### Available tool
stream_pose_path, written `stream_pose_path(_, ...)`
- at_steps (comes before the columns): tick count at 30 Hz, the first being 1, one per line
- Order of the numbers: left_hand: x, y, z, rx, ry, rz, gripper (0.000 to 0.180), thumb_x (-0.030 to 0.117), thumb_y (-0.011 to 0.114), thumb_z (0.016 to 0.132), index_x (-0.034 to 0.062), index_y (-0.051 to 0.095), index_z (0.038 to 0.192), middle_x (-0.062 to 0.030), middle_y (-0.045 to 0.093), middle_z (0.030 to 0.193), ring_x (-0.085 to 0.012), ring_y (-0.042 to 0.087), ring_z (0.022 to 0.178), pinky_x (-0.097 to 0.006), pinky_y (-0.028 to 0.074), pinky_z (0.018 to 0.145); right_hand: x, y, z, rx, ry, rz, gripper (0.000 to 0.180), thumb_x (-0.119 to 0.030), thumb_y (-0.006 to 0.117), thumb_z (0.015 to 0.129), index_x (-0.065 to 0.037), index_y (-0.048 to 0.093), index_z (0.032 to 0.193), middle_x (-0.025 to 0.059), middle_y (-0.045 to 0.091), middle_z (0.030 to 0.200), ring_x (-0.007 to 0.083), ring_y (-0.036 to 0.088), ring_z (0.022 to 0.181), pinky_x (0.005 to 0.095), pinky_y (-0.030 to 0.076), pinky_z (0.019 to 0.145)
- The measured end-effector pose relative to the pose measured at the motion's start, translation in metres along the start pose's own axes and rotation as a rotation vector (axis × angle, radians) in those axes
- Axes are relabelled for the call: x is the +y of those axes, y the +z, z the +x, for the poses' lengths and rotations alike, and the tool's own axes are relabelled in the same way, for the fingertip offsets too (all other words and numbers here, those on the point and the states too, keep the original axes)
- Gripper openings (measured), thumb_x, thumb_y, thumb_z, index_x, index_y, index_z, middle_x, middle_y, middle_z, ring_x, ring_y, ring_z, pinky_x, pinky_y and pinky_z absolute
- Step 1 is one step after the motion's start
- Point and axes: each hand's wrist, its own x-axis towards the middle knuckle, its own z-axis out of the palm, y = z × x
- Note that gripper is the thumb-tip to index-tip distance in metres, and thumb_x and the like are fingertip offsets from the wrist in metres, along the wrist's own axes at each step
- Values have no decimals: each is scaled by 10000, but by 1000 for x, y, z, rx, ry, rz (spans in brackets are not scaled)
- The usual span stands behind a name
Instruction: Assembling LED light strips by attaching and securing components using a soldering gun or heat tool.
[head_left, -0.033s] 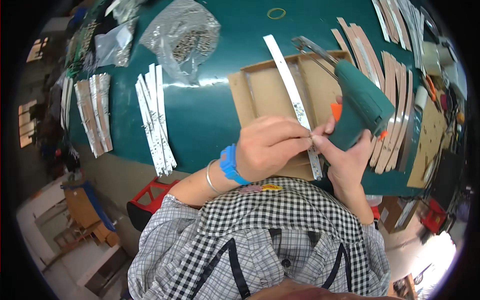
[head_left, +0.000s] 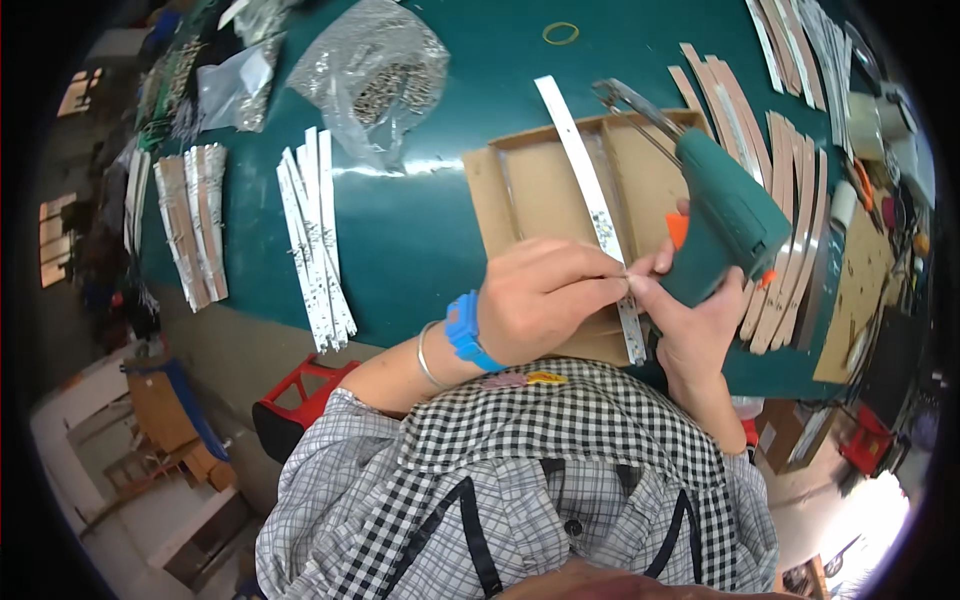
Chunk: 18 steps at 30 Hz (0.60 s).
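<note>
My right hand (head_left: 695,325) is wrapped round a green soldering gun (head_left: 738,195), with an orange trigger and thin metal rods at its front pointing away from me. Thumb and finger of that hand also meet the fingertips of my left hand (head_left: 545,300). The left fingers are pinched together on something too small to make out. Right under the fingertips runs a long white strip (head_left: 575,150) with small parts on its near half. It lies lengthwise across a shallow cardboard tray (head_left: 540,175), its near end close to my body.
Bundles of white strips (head_left: 315,240) and brown-and-white strips (head_left: 190,225) lie at the left. More brownish strips (head_left: 790,240) fan out at the right. A clear bag of small metal parts (head_left: 385,90) and a rubber band (head_left: 560,34) lie farther back. A red stool (head_left: 300,390) stands lower left.
The whole view has shifted very slightly. Both hands keep the same pinch over the strip, and the soldering gun stays in my right hand.
</note>
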Motion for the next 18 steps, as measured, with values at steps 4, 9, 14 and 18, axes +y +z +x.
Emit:
stream_pose_path(4, 3, 1, -3, 11, -259, -152, 169, -22, 787, 717, 26, 736, 871, -83, 734, 896, -194, 727, 759, -267, 578, 645, -1, 3, 2, -17, -81, -2, 528, 163, 683, 778, 46, 496, 1258, 55, 547, 937, 168, 657, 896, 284, 559, 748)
stream_pose_path(9, 1, 1, -4, -1, -682, -598, 143, -32, 780, 749, 11, 742, 880, -96, 746, 880, -170, 731, 784, -264, 580, 676, 8, 1, 3, -5, -176, -67, 391, 140, 690, 797, 30, 526, 1134, 61, 590, 909, 152, 660, 857, 287, 556, 742)
stream_pose_path(14, -8, -7, 1, -71, -580, -299, 108, -36, 738, 760, -5, 740, 863, -92, 742, 855, -129, 707, 757, -248, 574, 690, 13, -4, 4, -5, -207, -164, 297, 126, 684, 815, 29, 536, 1055, 65, 629, 863, 151, 673, 814, 293, 557, 738)
stream_pose_path(18, -32, -8, -4, 7, -679, -144, 104, -24, 730, 788, -17, 745, 890, -76, 744, 840, -121, 715, 757, -230, 578, 685, 11, -14, 3, 16, -240, -110, 281, 128, 676, 823, 33, 541, 1050, 85, 645, 883, 169, 686, 810, 289, 564, 733)
